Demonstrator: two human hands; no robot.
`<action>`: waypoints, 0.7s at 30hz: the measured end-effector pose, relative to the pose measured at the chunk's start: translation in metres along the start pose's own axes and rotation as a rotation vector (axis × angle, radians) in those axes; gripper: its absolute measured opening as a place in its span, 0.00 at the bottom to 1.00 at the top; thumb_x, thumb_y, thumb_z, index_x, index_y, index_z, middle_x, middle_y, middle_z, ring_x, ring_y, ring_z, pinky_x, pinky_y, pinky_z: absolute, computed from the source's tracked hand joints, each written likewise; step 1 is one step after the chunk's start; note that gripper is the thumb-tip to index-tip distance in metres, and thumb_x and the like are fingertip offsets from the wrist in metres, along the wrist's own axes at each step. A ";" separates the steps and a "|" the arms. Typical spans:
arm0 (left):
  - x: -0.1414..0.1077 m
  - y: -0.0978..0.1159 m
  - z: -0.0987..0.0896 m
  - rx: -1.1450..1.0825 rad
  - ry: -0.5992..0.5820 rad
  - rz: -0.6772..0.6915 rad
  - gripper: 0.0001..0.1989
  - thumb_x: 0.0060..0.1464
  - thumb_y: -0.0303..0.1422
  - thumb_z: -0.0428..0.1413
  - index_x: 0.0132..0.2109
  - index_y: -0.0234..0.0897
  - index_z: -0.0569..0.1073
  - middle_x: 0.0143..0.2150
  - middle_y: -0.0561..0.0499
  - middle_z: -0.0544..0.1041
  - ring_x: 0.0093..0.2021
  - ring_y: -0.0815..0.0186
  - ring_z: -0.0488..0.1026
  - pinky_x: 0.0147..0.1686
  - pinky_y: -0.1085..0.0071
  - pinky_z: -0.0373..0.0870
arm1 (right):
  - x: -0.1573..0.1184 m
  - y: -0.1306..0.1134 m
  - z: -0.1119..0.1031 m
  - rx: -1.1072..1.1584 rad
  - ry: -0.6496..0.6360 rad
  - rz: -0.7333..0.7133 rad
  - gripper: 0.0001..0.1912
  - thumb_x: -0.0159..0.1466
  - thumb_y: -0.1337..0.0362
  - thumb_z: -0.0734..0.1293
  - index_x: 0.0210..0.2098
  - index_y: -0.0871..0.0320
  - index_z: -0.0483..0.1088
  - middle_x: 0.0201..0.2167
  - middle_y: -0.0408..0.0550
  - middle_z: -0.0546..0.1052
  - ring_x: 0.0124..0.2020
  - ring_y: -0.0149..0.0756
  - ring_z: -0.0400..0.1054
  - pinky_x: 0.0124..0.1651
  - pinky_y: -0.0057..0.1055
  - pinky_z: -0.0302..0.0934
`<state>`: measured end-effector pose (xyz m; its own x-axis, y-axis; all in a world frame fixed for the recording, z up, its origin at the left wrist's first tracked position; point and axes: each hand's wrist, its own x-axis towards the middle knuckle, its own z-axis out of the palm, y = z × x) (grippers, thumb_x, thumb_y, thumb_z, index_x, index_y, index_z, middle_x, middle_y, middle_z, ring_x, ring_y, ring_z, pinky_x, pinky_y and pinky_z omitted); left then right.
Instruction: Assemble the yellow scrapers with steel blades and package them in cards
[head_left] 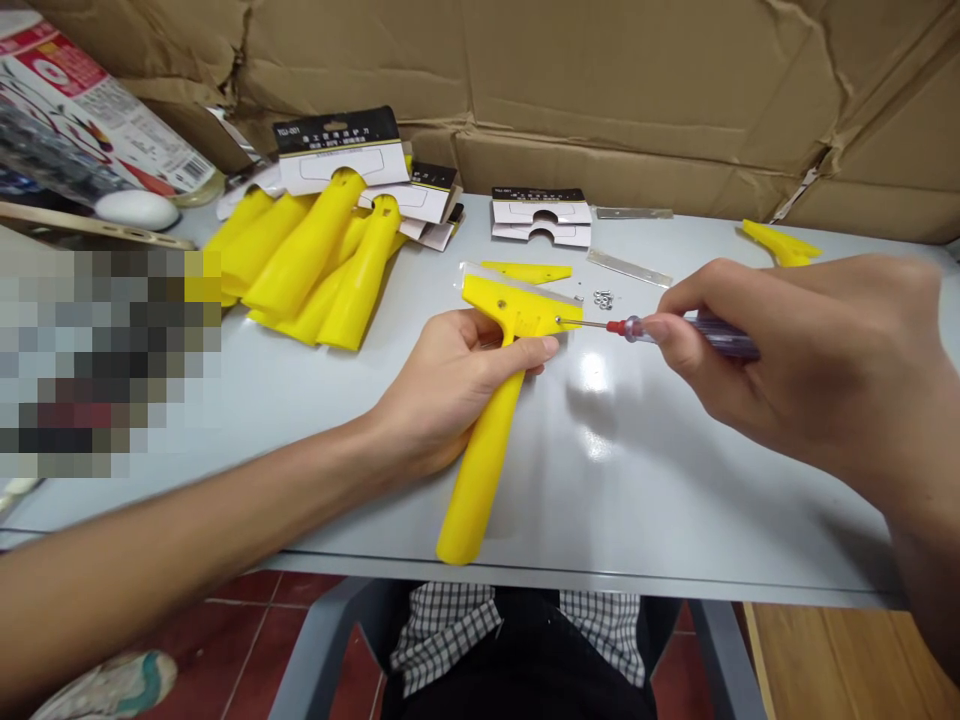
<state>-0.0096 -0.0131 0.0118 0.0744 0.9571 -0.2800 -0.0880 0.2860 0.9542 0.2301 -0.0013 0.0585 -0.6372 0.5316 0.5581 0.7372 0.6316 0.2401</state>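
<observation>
My left hand (461,380) is closed round the neck of a yellow scraper (480,470), its handle slanting down toward the table's front edge. A thin blade (471,276) shows along the scraper's top edge. In my right hand (795,350) is a screwdriver (675,330) with a clear purplish handle and a red collar. Its tip meets a small screw (558,320) at the right end of the scraper head. A second hole or screw sits further left on the head. Just behind the head lie a yellow scraper piece (529,272) and a small pile of screws (603,299).
Yellow scrapers with card headers (300,260) lie in a heap at the left. Folded cards (540,215), blade strips (630,267) and another yellow piece (780,243) lie toward the back. Cardboard (600,90) walls the rear. A white mouse-shaped object (137,209) sits far left.
</observation>
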 end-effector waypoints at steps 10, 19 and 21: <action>0.003 0.001 -0.001 0.046 0.019 0.031 0.11 0.49 0.36 0.72 0.31 0.38 0.77 0.34 0.48 0.80 0.36 0.60 0.76 0.37 0.64 0.71 | -0.001 0.001 0.000 0.008 0.023 -0.016 0.18 0.79 0.55 0.60 0.34 0.53 0.71 0.18 0.38 0.67 0.19 0.33 0.58 0.25 0.36 0.45; 0.004 0.004 0.000 0.052 0.025 0.037 0.12 0.47 0.34 0.72 0.30 0.38 0.76 0.34 0.48 0.80 0.36 0.61 0.75 0.37 0.66 0.70 | 0.000 0.002 0.000 0.031 0.026 -0.025 0.18 0.79 0.56 0.60 0.35 0.54 0.72 0.19 0.37 0.66 0.20 0.31 0.57 0.25 0.34 0.45; 0.003 0.003 -0.002 0.046 0.018 0.057 0.11 0.48 0.33 0.71 0.32 0.38 0.77 0.34 0.49 0.79 0.36 0.62 0.74 0.37 0.67 0.69 | 0.001 0.003 -0.001 0.049 0.033 -0.030 0.19 0.80 0.55 0.60 0.35 0.55 0.72 0.19 0.37 0.64 0.20 0.31 0.54 0.25 0.34 0.44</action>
